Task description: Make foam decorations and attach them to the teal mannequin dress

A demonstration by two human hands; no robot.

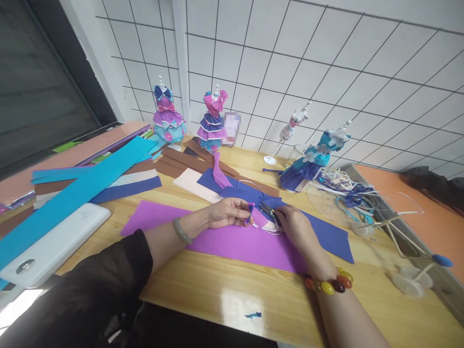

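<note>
Between its thumb and fingers my left hand pinches a small pleated purple and blue paper piece. Close on the right, my right hand has its fingers closed on scissors, whose blades point toward the pleated piece. A thin white string hangs in a loop under the piece. Beneath both hands lies a wide purple paper strip. Dark blue paper stretches behind it to the right.
Dressed mini mannequins stand along the tiled wall. Coloured strips and a white power bank lie at the left. Paper scraps fill a clear dish at the right, near a grey-edged tray. A blue scrap lies at the front.
</note>
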